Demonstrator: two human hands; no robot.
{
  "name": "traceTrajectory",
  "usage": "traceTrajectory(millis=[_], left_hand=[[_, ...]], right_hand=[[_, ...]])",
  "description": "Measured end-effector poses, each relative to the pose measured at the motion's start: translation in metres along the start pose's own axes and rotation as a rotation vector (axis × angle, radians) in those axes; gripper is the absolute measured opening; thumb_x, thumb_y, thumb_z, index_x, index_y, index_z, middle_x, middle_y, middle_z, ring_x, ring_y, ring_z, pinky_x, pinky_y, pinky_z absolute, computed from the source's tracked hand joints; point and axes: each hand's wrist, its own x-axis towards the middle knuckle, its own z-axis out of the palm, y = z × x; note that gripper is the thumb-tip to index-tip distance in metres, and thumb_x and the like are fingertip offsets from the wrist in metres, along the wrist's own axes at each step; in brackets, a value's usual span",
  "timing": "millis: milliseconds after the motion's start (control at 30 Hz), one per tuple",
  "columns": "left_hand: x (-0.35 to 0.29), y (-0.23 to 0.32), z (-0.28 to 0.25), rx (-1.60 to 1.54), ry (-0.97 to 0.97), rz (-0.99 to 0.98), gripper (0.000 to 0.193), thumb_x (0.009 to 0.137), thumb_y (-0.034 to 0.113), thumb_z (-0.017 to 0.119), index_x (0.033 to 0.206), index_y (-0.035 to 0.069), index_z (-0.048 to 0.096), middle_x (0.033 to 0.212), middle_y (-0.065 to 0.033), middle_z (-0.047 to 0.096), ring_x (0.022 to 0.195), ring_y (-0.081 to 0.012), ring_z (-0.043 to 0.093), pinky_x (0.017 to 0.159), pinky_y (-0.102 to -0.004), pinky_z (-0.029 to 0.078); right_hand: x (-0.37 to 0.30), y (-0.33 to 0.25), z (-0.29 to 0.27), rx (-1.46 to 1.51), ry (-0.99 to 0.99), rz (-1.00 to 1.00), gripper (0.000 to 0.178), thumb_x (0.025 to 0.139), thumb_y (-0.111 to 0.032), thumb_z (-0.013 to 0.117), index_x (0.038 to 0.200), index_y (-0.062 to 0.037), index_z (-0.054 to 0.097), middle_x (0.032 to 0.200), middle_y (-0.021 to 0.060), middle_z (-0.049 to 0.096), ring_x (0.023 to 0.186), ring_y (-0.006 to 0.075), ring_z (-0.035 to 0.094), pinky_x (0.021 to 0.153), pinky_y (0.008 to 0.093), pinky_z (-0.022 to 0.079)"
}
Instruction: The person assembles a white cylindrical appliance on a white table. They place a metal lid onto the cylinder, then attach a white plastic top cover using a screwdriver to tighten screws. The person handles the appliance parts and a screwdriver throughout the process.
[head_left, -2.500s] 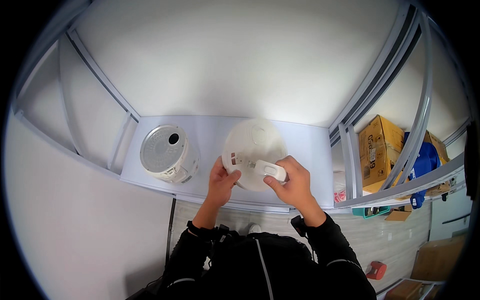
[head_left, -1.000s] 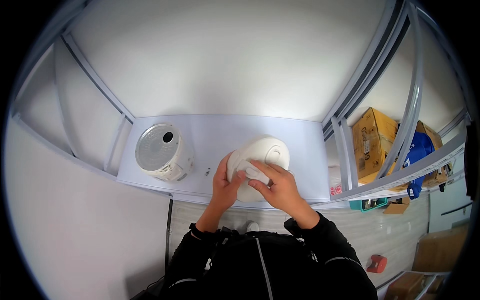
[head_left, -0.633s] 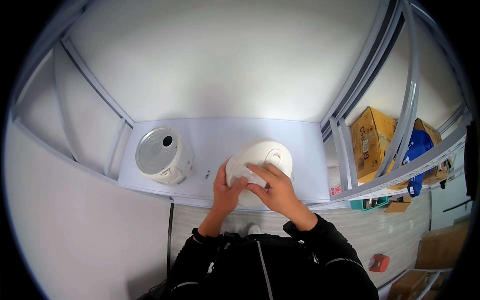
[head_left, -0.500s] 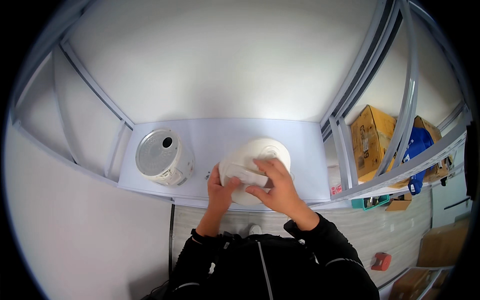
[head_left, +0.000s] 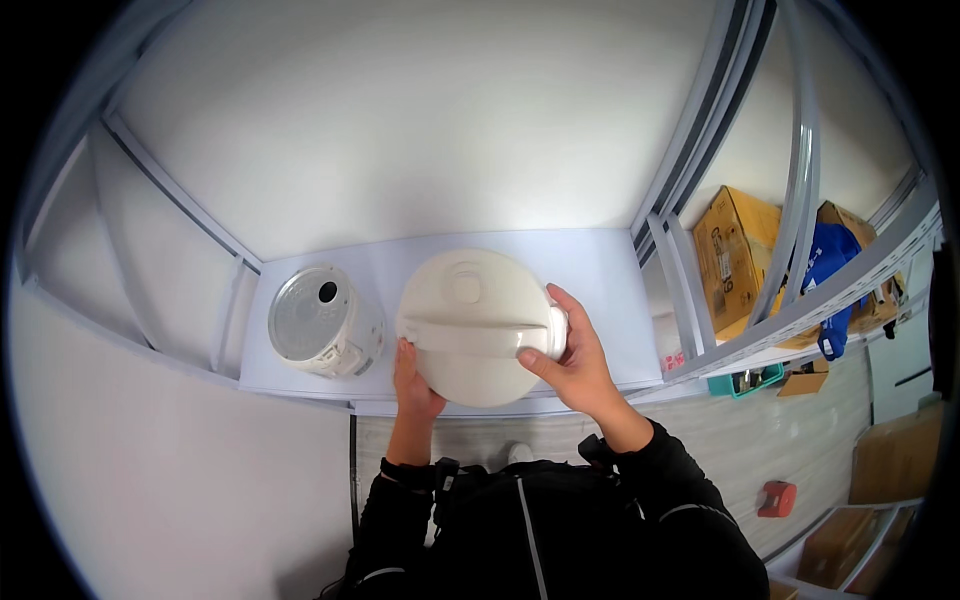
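Between my hands is a cream, round, lid-like piece (head_left: 470,375) with a raised band-shaped handle across its top and a small rounded square mark on the face. My left hand (head_left: 413,385) is closed on its left rim, with the fingers partly hidden underneath. On the other side, my right hand (head_left: 580,365) grips the rim near the handle's end, thumb on top and fingers around the edge. To the left on the white shelf stands a white cylindrical container (head_left: 318,320), its grey top pierced by a round black hole.
The white shelf (head_left: 610,330) has metal frame posts on both sides. Beyond the right post are a yellow cardboard box (head_left: 735,260), a blue bag (head_left: 832,275) and a teal bin (head_left: 745,381). A red stool-like object (head_left: 777,498) is on the floor.
The cream piece has been turned, so its domed face and band handle now show. My hands have moved apart to its opposite sides. The view has shifted slightly.
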Motion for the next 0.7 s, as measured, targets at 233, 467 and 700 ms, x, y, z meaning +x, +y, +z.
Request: traceTrajectory(millis=[233, 467, 700], left_hand=[[-0.006, -0.008, -0.002, 0.305, 0.088, -0.002, 0.075, 0.104, 0.045, 0.058, 0.162, 0.006, 0.030, 0.158, -0.0115, 0.045, 0.146, -0.0269, 0.044, 0.118, -0.0464, 0.039], [0.004, -0.009, -0.007, 0.492, -0.059, 0.002, 0.108, 0.084, 0.036, 0.088, 0.164, 0.006, 0.021, 0.157, -0.0100, 0.040, 0.145, -0.0253, 0.042, 0.118, -0.0457, 0.041], [0.001, -0.015, 0.005, 0.456, -0.042, 0.013, 0.125, 0.072, 0.036, 0.097, 0.162, 0.005, 0.016, 0.156, -0.0116, 0.035, 0.146, -0.0291, 0.041, 0.115, -0.0469, 0.046]], right_hand=[[0.000, -0.027, 0.003, -0.180, -0.105, -0.009, 0.084, 0.087, -0.004, 0.084, 0.157, -0.0028, 0.037, 0.130, 0.0123, 0.066, 0.121, 0.0215, 0.064, 0.105, 0.0378, 0.051], [0.004, -0.033, 0.009, -0.292, -0.105, -0.002, 0.076, 0.085, 0.000, 0.085, 0.150, -0.0027, 0.045, 0.117, 0.0079, 0.073, 0.118, 0.0171, 0.065, 0.105, 0.0375, 0.051], [0.008, -0.026, 0.012, -0.214, -0.143, -0.049, 0.045, 0.095, -0.010, 0.078, 0.135, -0.0013, 0.058, 0.110, 0.0058, 0.069, 0.103, 0.0119, 0.062, 0.092, 0.0305, 0.050]])
